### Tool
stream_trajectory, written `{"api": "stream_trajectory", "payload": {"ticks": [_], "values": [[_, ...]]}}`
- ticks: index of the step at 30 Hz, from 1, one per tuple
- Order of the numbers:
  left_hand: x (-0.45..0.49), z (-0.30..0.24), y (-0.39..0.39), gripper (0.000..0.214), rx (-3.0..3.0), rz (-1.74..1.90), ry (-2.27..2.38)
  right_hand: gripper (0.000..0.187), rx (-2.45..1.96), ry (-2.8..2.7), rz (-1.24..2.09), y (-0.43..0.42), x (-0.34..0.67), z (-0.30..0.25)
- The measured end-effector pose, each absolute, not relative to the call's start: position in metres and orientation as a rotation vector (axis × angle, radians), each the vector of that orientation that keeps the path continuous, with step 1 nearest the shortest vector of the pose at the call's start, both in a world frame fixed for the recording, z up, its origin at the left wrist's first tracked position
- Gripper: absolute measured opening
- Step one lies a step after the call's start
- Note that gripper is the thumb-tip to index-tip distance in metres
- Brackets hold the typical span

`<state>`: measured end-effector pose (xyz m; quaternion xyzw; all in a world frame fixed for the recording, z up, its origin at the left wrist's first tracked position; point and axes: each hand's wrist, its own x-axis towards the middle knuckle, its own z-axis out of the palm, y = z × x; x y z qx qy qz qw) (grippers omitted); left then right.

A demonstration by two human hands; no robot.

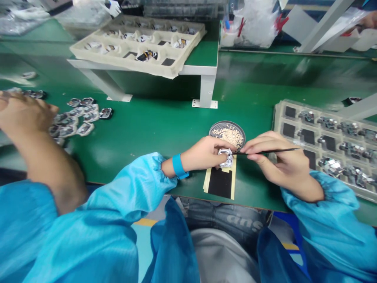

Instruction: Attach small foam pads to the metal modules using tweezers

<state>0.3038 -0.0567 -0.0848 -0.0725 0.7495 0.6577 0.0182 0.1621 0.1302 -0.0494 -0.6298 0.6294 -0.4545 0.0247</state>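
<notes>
My left hand (204, 152), with a blue band at its wrist, is closed on a small white device housing (226, 158) above a black pad (220, 182) edged with pale tape. Between the fingertips of my right hand (278, 157) is a thin black tweezers-like tool (269, 151). Its tip points left and reaches the housing; whether it grips anything there is too small to tell. Just behind the housing stands a round dark dish (212, 131) holding many tiny beige pieces (231, 135).
A clear compartment tray (278, 118) with small parts lies right. Another pale tray (165, 70) rests on a raised shelf (206, 70) behind. Several housings (75, 114) lie left, beside a co-worker's hand (26, 114). A cup (231, 37) of tools stands at the back.
</notes>
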Motion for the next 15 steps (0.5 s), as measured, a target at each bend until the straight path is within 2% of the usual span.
{"api": "stream_trajectory", "payload": {"ticks": [6,15], "values": [[0.303,-0.077,-0.054,0.04,-0.304,2.083,2.22,0.022,-1.898,1.944,-1.495,0.134,0.162,-0.047],[0.302,-0.068,-0.056,0.039,-0.424,2.149,2.048,0.019,-1.9,1.982,-1.394,0.135,0.161,-0.047]]}}
